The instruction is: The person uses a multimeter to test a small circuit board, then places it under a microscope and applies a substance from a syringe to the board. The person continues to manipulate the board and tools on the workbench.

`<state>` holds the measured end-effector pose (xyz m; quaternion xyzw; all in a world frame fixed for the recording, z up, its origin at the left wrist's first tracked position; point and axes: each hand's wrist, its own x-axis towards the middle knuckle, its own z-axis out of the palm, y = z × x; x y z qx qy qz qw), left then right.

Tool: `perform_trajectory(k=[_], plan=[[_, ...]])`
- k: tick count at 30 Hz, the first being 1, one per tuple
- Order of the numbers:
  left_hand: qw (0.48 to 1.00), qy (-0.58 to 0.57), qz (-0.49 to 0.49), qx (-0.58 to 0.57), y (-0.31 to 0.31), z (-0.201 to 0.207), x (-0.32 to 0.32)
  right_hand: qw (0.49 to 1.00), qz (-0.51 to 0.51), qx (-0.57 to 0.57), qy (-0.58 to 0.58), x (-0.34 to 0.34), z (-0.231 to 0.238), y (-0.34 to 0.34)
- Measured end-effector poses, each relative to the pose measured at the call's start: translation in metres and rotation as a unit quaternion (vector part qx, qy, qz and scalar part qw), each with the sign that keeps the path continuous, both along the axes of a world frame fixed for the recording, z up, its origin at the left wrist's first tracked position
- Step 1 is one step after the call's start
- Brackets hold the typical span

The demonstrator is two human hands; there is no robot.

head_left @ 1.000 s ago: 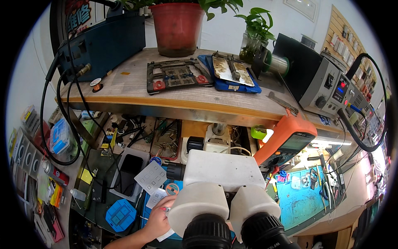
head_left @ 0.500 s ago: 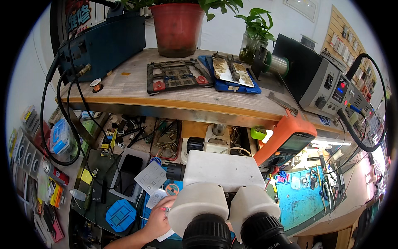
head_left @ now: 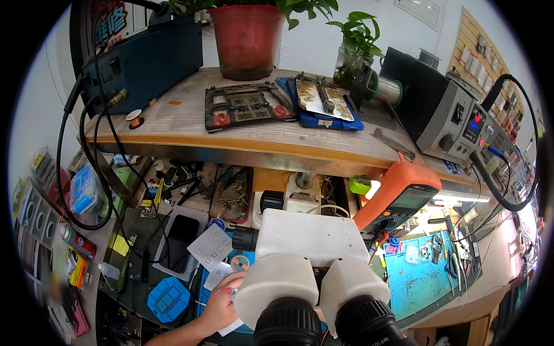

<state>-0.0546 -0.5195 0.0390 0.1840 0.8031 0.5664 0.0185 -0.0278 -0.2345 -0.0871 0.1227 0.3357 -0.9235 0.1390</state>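
The white stereo microscope [head_left: 311, 236] with black eyepieces fills the lower middle and hides most of the work below it. To its left, my left hand [head_left: 220, 307] reaches in, fingers curled together. A small red piece [head_left: 229, 291] shows at those fingers, perhaps part of a thin tool; the fingertips are behind the microscope. Only a sliver of skin between the eyepieces suggests my right hand [head_left: 319, 313], whose fingers are hidden. White sheets with printed squares [head_left: 210, 247] and a round orange-centred spool [head_left: 239, 263] lie just beyond my left hand. White paper [head_left: 231, 327] sits beneath it.
An orange multimeter [head_left: 398, 196] leans right of the microscope. A blue mat [head_left: 418, 282] with pliers and tweezers lies farther right. At left are a dark phone [head_left: 183, 230] on a tray and a blue octagonal pad [head_left: 168, 299]. The shelf [head_left: 167, 124] holds plants and soldering equipment.
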Motion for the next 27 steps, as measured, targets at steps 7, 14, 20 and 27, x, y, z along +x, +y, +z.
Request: perform_trajectory(k=[7,14,20,27], plan=[[0.994,-0.057,0.042,0.086,-0.004,-0.068,0.003,0.999,0.004,-0.037,-0.01,-0.001,0.007,-0.004],[0.997,-0.007,0.058,-0.059,0.002,-0.043,0.003,0.999,-0.003,-0.034,-0.005,-0.001,-0.003,-0.002],[0.989,-0.059,0.052,0.125,-0.003,-0.072,0.004,0.999,0.004,-0.049,-0.011,-0.001,0.006,-0.004],[1.0,-0.004,0.019,-0.02,0.0,-0.01,0.0,0.998,0.002,-0.06,-0.034,-0.001,0.012,-0.003]])
